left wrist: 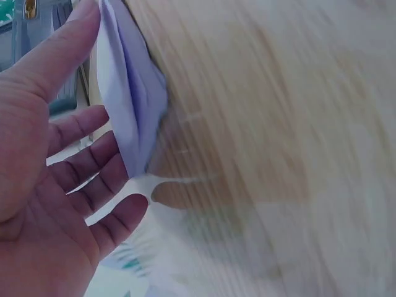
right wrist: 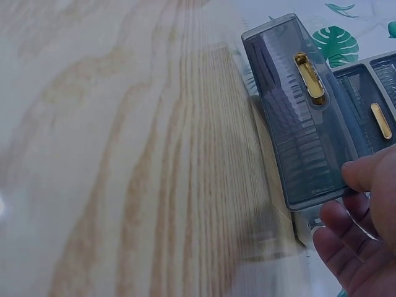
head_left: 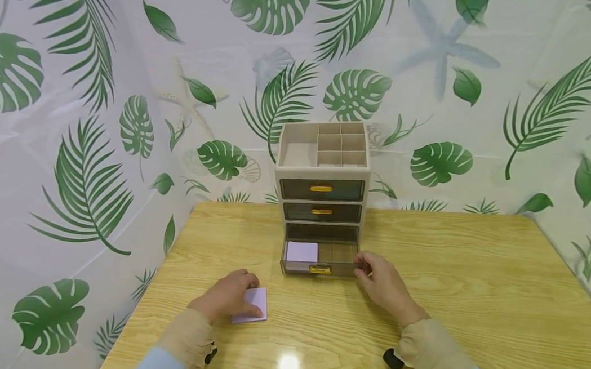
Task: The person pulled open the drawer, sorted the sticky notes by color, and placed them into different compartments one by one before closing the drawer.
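On the left of the table my left hand [head_left: 229, 298] holds a folded lavender cloth [head_left: 258, 299] by its left side, thumb over the top. The left wrist view shows the cloth's [left wrist: 129, 86] layered folds between the thumb and the fingers behind it. My right hand [head_left: 385, 281] grips the right front corner of the pulled-out bottom drawer [head_left: 298, 267]. In the right wrist view its thumb lies on the clear grey drawer front [right wrist: 303, 142], fingers below. Another lavender folded square [head_left: 301, 251] lies in the drawer's left part.
The drawer belongs to a cream desktop organizer [head_left: 323, 172] against the leaf-print backdrop. Its two upper drawers [head_left: 295, 188] with gold handles are closed, and its top has several compartments. The wooden table [head_left: 453, 262] spreads out to both sides.
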Available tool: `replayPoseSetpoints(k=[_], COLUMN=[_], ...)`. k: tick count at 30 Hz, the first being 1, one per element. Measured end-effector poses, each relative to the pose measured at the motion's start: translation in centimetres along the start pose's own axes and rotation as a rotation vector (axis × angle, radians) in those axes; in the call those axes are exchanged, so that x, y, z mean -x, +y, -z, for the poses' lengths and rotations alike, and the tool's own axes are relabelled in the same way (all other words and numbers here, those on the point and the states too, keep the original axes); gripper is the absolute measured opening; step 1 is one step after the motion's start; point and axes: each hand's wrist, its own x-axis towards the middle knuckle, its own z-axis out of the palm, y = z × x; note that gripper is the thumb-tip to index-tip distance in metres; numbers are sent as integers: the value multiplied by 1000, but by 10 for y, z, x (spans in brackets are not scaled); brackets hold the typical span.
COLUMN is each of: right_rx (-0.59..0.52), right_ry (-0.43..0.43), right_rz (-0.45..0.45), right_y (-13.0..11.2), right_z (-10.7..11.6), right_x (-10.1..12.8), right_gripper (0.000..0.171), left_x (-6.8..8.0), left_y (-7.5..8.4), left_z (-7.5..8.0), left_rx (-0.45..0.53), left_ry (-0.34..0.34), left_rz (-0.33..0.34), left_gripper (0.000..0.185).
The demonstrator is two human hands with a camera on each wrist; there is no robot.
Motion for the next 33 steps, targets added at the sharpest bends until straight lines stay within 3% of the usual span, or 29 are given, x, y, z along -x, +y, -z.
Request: replayPoseSetpoints(k=[11,26,33], right_rx=[7,0,8], right_ry=[-14,-10,-21], right_rz=[-17,-4,-14], right_y=[-1,0,-1], right_z=[1,-1,0], right_x=[0,0,0], right_gripper=[13,14,14], left_x=[15,15,13], left_y=[-9,-13,-12], left_z=[5,6,10], left_rx=[-95,99,135], left_ry=[19,28,77], left_rz=[-11,64,35], left_gripper=[66,49,33])
